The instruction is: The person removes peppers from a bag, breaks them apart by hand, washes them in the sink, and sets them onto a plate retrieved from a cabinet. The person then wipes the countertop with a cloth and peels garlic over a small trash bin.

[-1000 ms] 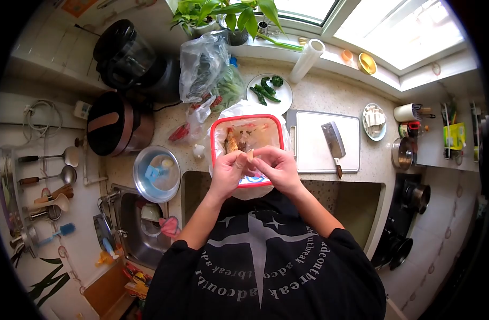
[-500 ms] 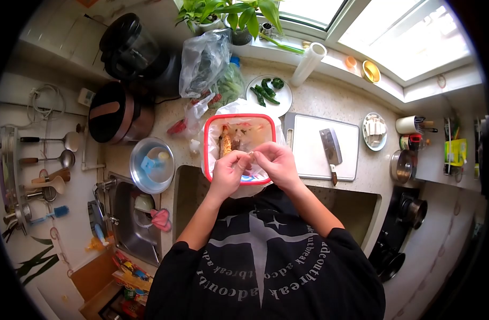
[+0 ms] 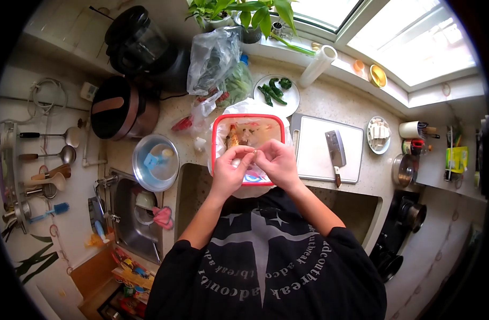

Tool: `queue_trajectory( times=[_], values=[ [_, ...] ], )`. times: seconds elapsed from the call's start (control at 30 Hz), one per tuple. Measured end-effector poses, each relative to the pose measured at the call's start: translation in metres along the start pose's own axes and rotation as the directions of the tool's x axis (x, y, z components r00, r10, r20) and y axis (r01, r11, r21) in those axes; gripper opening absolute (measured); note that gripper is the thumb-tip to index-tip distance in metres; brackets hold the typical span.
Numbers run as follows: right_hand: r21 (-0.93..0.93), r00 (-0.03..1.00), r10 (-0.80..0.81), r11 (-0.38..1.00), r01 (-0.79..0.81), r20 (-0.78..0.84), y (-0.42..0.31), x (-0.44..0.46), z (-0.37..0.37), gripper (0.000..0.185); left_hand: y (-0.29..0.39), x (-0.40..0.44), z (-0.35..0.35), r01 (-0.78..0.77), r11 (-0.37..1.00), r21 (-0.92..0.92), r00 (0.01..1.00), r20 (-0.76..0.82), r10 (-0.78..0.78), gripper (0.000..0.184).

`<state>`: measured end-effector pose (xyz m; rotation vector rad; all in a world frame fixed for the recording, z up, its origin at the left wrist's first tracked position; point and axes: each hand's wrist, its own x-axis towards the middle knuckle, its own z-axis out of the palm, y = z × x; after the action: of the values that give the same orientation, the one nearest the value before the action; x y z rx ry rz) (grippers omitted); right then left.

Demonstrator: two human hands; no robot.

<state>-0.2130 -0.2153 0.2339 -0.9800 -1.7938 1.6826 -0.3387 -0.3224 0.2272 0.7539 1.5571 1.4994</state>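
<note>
Both hands meet over a red-rimmed bin [image 3: 248,116] lined with a white plastic bag. My left hand [image 3: 229,172] is closed, thumb and forefinger pinching a small pale piece [image 3: 254,151]; a whitish bit also shows by its curled fingers. From the other side my right hand [image 3: 279,164] pinches at the same piece, its fingertips touching those of the left. The piece is too small to name. Inside the bin lie brownish scraps [image 3: 232,137] and some coloured wrapping, partly covered by the hands.
Right of the bin, a cleaver [image 3: 335,152] lies on a white cutting board [image 3: 313,160]. Behind are a plate [image 3: 292,104] of green peppers and bagged vegetables [image 3: 236,85]. A metal basin [image 3: 140,176] stands left, above the sink [image 3: 128,229]. A dish of white pieces [image 3: 379,144] sits far right.
The view has shifted slightly, so the counter things appear a little further right. My fingers have moved a little against each other around the small piece, staying over the bin.
</note>
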Motion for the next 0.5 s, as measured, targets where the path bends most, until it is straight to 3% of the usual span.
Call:
queue_trajectory(
  times=[0.1, 0.17, 0.27, 0.37, 0.5],
  values=[
    [-0.038, 0.999, 0.029, 0.999, -0.031, -0.043, 0.007, 0.0, 0.008, 0.013, -0.007, 0.003, -0.009, -0.02, 0.999, -0.03, 0.999, 0.026, 0.021, 0.017],
    [0.087, 0.996, 0.088, 0.993, -0.084, -0.036, 0.01, 0.001, 0.012, 0.012, -0.01, 0.007, -0.014, -0.013, 0.994, -0.107, 0.999, 0.045, 0.018, 0.016],
    [0.239, 0.988, 0.152, 0.96, -0.142, -0.023, 0.012, 0.001, 0.017, 0.01, -0.009, 0.009, -0.02, 0.12, 0.936, -0.331, 0.991, 0.098, -0.092, 0.015],
    [0.298, 0.985, 0.171, 0.942, -0.157, -0.019, 0.004, -0.002, 0.02, 0.009, -0.003, 0.01, -0.021, 0.171, 0.919, -0.356, 0.984, 0.113, -0.139, 0.017],
    [0.3, 0.996, 0.085, 0.951, -0.071, -0.035, 0.002, -0.002, 0.021, 0.01, 0.0, 0.014, -0.026, 0.136, 0.967, -0.213, 0.984, 0.147, -0.105, 0.019]
  ],
)
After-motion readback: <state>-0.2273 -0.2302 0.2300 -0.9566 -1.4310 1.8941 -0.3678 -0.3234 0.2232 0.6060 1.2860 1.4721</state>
